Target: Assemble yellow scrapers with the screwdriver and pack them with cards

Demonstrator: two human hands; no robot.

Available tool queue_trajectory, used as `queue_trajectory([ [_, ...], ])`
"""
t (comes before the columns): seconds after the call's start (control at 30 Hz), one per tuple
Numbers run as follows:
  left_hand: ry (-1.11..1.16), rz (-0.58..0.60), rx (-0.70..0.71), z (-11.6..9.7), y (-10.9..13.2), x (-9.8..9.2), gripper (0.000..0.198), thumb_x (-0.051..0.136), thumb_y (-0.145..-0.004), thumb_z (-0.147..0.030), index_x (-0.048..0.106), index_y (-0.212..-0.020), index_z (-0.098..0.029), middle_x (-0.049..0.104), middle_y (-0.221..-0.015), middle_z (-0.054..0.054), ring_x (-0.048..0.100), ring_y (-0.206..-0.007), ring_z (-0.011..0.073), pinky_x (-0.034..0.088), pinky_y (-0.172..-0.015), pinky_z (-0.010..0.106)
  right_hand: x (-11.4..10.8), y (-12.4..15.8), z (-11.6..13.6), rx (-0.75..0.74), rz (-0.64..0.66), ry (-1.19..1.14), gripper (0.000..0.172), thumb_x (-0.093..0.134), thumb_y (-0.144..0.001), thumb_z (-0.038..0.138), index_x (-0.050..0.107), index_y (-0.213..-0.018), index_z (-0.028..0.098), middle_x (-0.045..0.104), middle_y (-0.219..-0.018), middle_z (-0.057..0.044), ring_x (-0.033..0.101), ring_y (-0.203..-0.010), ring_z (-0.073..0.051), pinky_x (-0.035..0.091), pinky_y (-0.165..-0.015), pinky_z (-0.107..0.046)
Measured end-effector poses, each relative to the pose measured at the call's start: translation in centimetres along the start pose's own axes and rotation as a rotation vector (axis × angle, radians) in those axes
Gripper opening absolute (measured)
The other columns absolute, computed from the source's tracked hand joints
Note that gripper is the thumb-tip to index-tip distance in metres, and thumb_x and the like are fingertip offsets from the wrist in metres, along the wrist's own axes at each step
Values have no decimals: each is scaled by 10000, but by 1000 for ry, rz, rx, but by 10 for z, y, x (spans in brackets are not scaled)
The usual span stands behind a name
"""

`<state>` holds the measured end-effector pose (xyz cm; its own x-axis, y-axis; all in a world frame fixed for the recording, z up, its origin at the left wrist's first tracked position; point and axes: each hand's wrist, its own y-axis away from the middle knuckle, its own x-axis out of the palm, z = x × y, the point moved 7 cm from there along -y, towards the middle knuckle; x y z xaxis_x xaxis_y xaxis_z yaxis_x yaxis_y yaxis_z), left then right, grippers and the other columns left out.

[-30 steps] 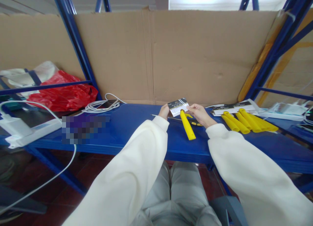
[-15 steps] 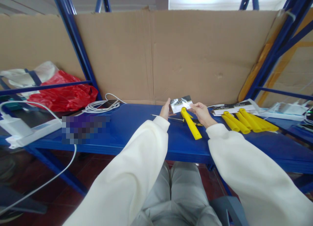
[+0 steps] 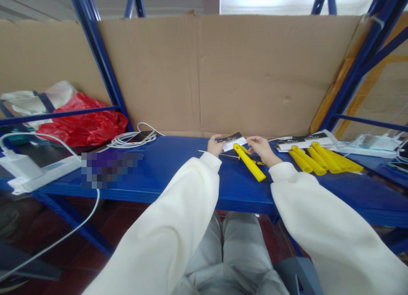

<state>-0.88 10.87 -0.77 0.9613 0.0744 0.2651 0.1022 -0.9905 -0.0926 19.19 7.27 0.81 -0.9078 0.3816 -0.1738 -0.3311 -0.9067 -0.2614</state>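
Between left hand [image 3: 215,145] and right hand [image 3: 260,148], 1 black-and-white card [image 3: 231,143].

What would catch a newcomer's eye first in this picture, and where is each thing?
First comes the bright yellow tube at the middle of the blue table, slanting below a black-and-white card between the left hand and the right hand. Next are more yellow tubes lying side by side towards the right, and a crumpled red bag at far left.
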Motion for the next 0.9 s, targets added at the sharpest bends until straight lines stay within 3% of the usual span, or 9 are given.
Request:
queue_trajectory([
  [0.1,-25,-27,-21,-2,5,-1,403,605,-754,83,636,-1086,-143,721,-805,31,740,-748,185,612,-812,386,9,4,0,0,99,65,223,742,-815,231,553,-924,188,651,-720,10,571,-482,-97,520,-511,-237],
  [0.27,-47,-31,-29,-6,9,-2,337,576,-794,76,640,-1059,-123,718,-833,55,735,-736,181,610,-770,354,19,11,3,-118,230,106,555,852,-666,328,446,-1033,238,673,-890,17,608,-610,-105,529,-555,-224],
  [0.37,-68,-34,-29,-7,11,-3,295,571,-818,64,633,-1043,-115,714,-855,66,733,-744,173,608,-749,330,22,15,5,-174,320,150,628,850,-630,362,438,-1088,242,662,-928,9,608,-640,-117,524,-558,-235],
  [0.47,-77,-40,-53,-6,12,-3,320,579,-816,66,611,-1075,-120,713,-900,73,740,-790,176,609,-749,318,27,18,8,-261,413,211,554,806,-646,323,494,-1096,241,655,-967,-2,614,-666,-125,523,-567,-243],
  [0.6,-51,-60,-109,-6,16,-3,402,600,-807,60,567,-1157,-135,712,-951,76,747,-838,193,618,-751,336,34,20,14,-416,475,309,215,690,-701,216,620,-904,199,673,-955,-33,617,-711,-132,536,-666,-265],
  [0.67,-36,-70,-122,-7,18,-3,419,608,-803,58,557,-1169,-139,710,-962,80,749,-847,201,622,-756,348,36,21,16,-460,483,343,123,646,-721,193,663,-842,179,690,-910,-44,614,-713,-139,532,-698,-277],
  [0.9,12,-94,-137,-10,20,-3,411,650,-781,40,544,-1125,-160,698,-1020,88,750,-885,206,625,-776,341,39,24,13,-383,540,435,355,624,-744,149,771,-1068,142,658,-697,1,538,-559,-110,470,-592,-243],
])
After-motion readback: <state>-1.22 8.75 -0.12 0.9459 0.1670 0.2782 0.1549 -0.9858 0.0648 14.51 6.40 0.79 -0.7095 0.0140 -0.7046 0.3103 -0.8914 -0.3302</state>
